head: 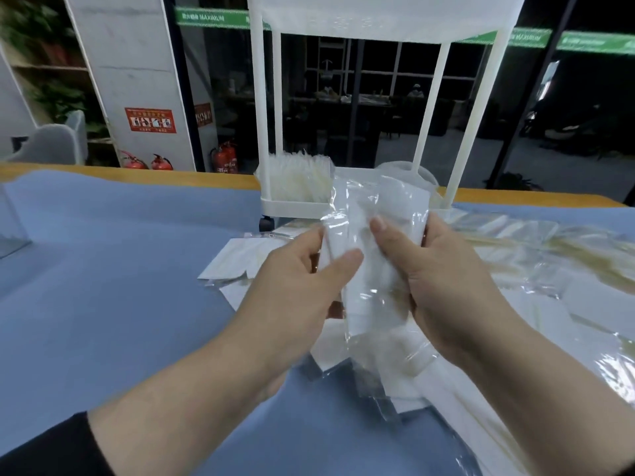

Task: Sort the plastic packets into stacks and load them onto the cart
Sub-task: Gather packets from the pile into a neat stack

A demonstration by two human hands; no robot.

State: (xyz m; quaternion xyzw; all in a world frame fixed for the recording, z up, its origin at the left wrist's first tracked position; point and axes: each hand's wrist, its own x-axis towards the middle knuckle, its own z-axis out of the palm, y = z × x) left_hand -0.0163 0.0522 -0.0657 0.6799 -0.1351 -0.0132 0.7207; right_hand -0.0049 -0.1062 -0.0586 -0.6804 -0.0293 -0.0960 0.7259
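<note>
Both hands, left hand (299,269) and right hand (443,269), clamped on plastic packet bundle (374,242) | blue table cover (103,269), loose packets (549,262) right | white cart (295,207) at far edge | left side open

Three red fire extinguishers (161,163) stand on the floor by a white pillar (134,63) bearing a red sign (150,120); a grey chair (55,140) sits left.

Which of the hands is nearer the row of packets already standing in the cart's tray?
Left. The left hand sits almost straight in front of the standing packets in the cart; the right hand is farther right. Both grip the held bundle.
</note>
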